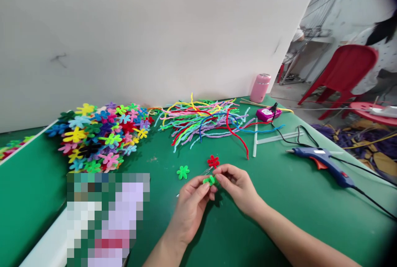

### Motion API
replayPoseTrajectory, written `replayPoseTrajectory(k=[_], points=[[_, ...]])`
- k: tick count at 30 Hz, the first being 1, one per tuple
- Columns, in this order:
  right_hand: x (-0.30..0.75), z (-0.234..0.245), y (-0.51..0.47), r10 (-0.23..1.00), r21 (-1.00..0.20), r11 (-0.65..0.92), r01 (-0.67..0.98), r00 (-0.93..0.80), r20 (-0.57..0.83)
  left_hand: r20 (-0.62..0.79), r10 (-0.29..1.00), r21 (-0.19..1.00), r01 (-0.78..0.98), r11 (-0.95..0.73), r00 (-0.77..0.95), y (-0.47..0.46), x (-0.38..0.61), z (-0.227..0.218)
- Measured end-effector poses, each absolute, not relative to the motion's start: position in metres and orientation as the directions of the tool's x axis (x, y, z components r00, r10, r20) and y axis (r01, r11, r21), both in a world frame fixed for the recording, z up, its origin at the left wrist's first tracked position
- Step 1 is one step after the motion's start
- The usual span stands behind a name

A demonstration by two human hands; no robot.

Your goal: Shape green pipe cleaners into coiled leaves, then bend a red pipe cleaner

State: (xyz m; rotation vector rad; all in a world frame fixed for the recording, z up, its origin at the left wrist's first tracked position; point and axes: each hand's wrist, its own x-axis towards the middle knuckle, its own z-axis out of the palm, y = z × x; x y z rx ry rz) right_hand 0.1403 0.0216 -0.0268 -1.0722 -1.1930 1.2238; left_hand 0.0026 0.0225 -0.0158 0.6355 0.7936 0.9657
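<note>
Between my two hands is a small green pipe-cleaner flower (209, 180), partly covered by fingers. My left hand (196, 196) pinches it from the left, thumb on top. From the right, my right hand (237, 184) has thumb and forefinger closed at the flower's edge. Just beyond my fingertips lies a red pipe-cleaner flower (213, 161), flat on the green table. A finished-looking green flower (182, 172) rests a little to the left of it. Thin metal-looking pieces show near my left hand, too small to name.
A heap of colourful pipe-cleaner flowers (93, 134) sits at left, loose pipe cleaners (204, 122) behind. At right are a blue glue gun (324, 163) with cord, clear glue sticks (279, 138), a magenta box (268, 114) and a pink bottle (260, 88). A white panel (149, 47) stands behind.
</note>
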Motion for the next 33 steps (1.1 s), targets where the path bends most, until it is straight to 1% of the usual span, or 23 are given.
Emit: replayPoseTrajectory(k=[2, 4, 7, 9, 11, 13, 15, 17, 18, 20, 23, 25, 29, 33], points=[[0.1412, -0.0278, 0.0219, 0.996, -0.994, 0.077, -0.074, -0.028, 0.080, -0.285, 0.905, 0.802, -0.439, 0.406, 0.316, 0.0218, 0.0033, -0.0161], [0.1429, -0.0275, 0.0211, 0.989, -0.989, 0.150, 0.016, 0.004, 0.150, -0.256, 0.928, 0.862, -0.371, 0.346, 0.269, 0.0211, 0.0039, -0.0168], [0.1449, -0.0252, 0.0184, 0.950, -0.935, 0.299, 0.193, 0.030, 0.310, -0.183, 0.967, 0.966, -0.152, 0.210, 0.176, 0.0201, 0.0033, -0.0186], [0.1451, -0.0236, 0.0167, 0.924, -0.886, 0.370, 0.280, -0.012, 0.382, -0.099, 0.985, 0.995, 0.021, 0.097, 0.138, 0.0193, 0.0020, -0.0203], [0.1447, -0.0231, 0.0158, 0.905, -0.841, 0.415, 0.346, -0.067, 0.420, 0.012, 0.991, 0.987, 0.158, -0.033, 0.134, 0.0185, 0.0007, -0.0220], [0.1445, -0.0237, 0.0156, 0.892, -0.799, 0.443, 0.406, -0.108, 0.439, 0.129, 0.981, 0.952, 0.260, -0.162, 0.142, 0.0177, 0.0000, -0.0234], [0.1446, -0.0247, 0.0157, 0.886, -0.768, 0.452, 0.453, -0.127, 0.446, 0.218, 0.965, 0.911, 0.325, -0.255, 0.146, 0.0167, -0.0003, -0.0243], [0.1446, -0.0254, 0.0157, 0.892, -0.767, 0.439, 0.469, -0.128, 0.433, 0.254, 0.955, 0.892, 0.345, -0.292, 0.150, 0.0159, -0.0005, -0.0243], [0.1444, -0.0254, 0.0157, 0.901, -0.780, 0.423, 0.460, -0.121, 0.417, 0.247, 0.957, 0.897, 0.336, -0.286, 0.154, 0.0156, -0.0005, -0.0241], [0.1434, -0.0247, 0.0157, 0.923, -0.824, 0.377, 0.423, -0.101, 0.371, 0.180, 0.969, 0.935, 0.278, -0.222, 0.169, 0.0154, -0.0003, -0.0232], [0.1412, -0.0230, 0.0159, 0.957, -0.890, 0.288, 0.353, -0.070, 0.281, -0.005, 0.982, 0.994, 0.107, -0.016, 0.189, 0.0159, 0.0015, -0.0214], [0.1400, -0.0222, 0.0161, 0.971, -0.919, 0.238, 0.315, -0.057, 0.232, -0.107, 0.977, 0.993, -0.031, 0.114, 0.182, 0.0165, 0.0033, -0.0202], [0.1393, -0.0230, 0.0170, 0.981, -0.947, 0.192, 0.256, -0.023, 0.193, -0.207, 0.953, 0.922, -0.281, 0.266, 0.222, 0.0174, 0.0054, -0.0184], [0.1396, -0.0253, 0.0182, 0.986, -0.968, 0.165, 0.191, -0.018, 0.164, -0.261, 0.918, 0.813, -0.445, 0.377, 0.299, 0.0194, 0.0052, -0.0194]])
